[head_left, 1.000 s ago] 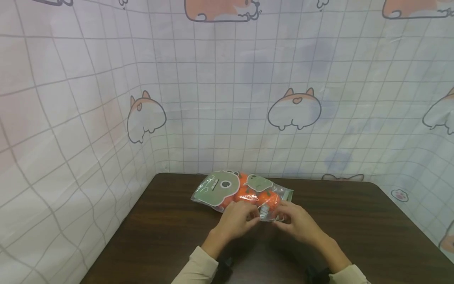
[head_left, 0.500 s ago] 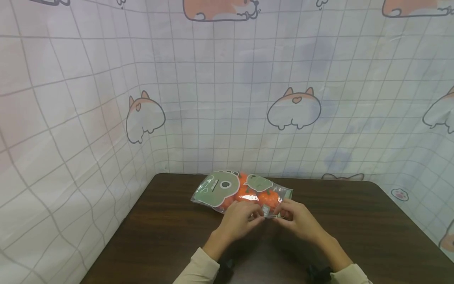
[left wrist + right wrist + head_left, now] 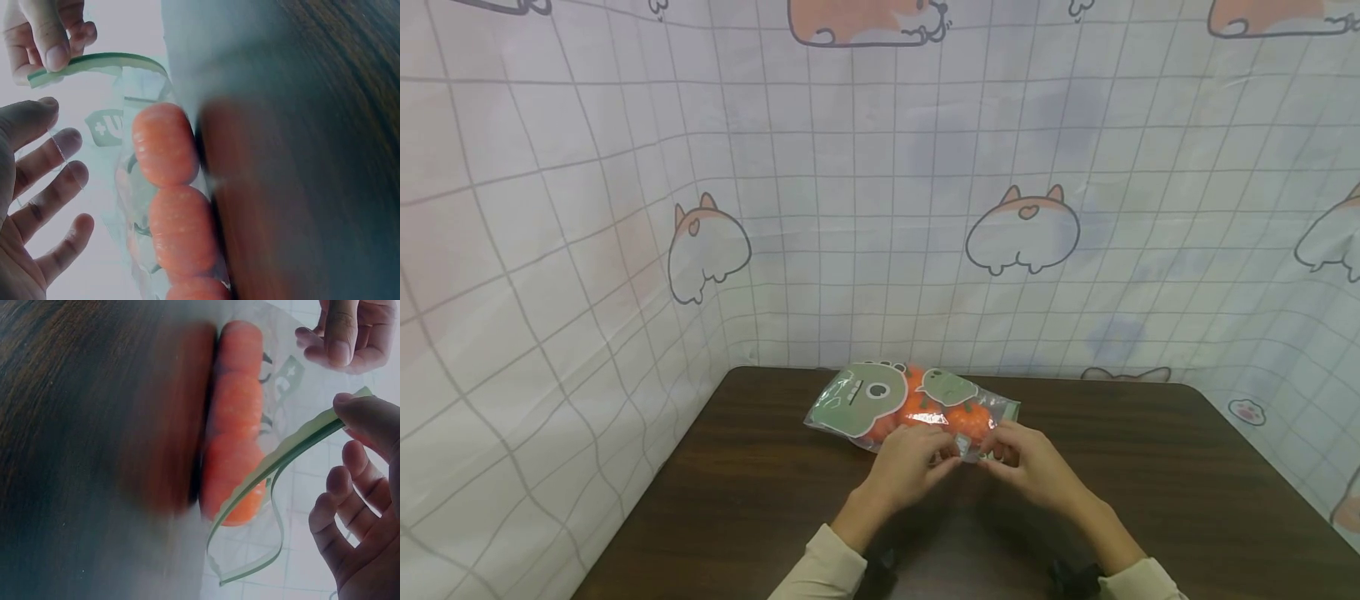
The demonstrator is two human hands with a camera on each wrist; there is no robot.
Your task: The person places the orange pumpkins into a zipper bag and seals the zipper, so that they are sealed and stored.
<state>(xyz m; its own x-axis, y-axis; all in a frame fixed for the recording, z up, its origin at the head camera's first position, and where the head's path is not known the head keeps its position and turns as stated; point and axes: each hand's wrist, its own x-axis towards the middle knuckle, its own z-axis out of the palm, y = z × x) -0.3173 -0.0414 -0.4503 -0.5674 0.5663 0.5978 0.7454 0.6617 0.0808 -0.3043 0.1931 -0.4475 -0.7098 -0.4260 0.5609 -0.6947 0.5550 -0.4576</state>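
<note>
A clear plastic bag (image 3: pixel 854 404) printed with green cartoon shapes lies on the dark table. Inside are round orange things (image 3: pixel 165 147) with green stems, like small pumpkins or mandarins. My right hand (image 3: pixel 1030 462) pinches the bag's green edge strip (image 3: pixel 275 464) between thumb and fingers. In the right wrist view this strip makes a loop, with its two sides apart, so the mouth gapes there. My left hand (image 3: pixel 910 458) is close beside it and pinches the clear film near the bag's near edge; its other fingers are spread in the left wrist view.
The brown wood-grain table (image 3: pixel 722 500) extends around the bag on all sides. Behind it and to both sides hang white grid-patterned cloths (image 3: pixel 865 208) with cartoon dogs. The bag lies near the table's back edge.
Compared with one second ago, my left hand has shifted slightly right, nearer my right hand. The bag's near edge between the hands has shifted a little. The bag's body stays put.
</note>
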